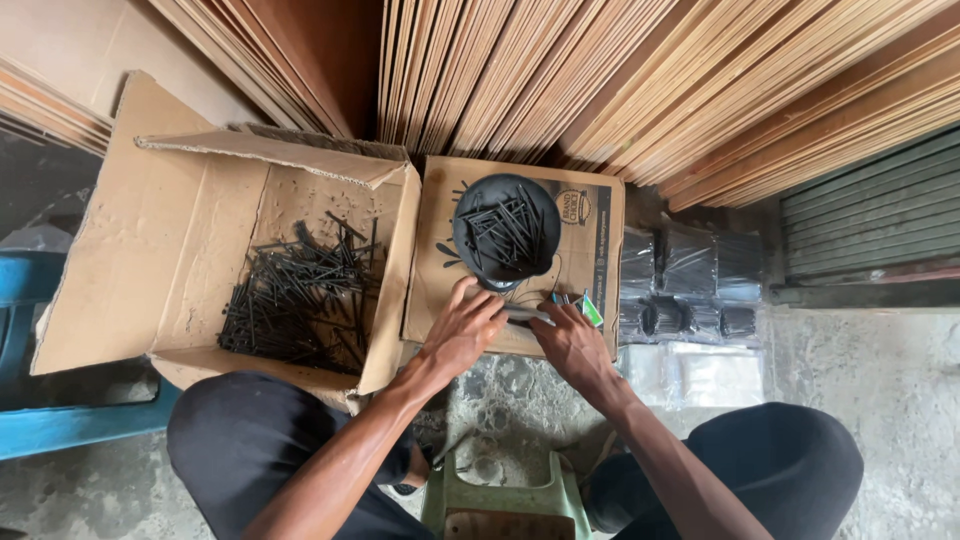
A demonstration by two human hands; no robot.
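Observation:
A round black scale pan (506, 232) heaped with long black nails sits on a flat brown carton (590, 260) in front of me. My left hand (462, 328) rests at the base of the scale, fingers bent against it. My right hand (572, 340) reaches toward the same spot beside a small grey object (527, 314) between the two hands; whether either hand grips it I cannot tell. An open cardboard box (180, 270) on the left holds a pile of loose black nails (300, 295).
Several sealed clear bags of nails (690, 290) lie to the right, with flat clear bags (700, 372) in front of them. Stacked wooden boards (620, 80) lean behind. A green stool (505, 495) sits between my knees, and a blue bench (50, 420) stands left.

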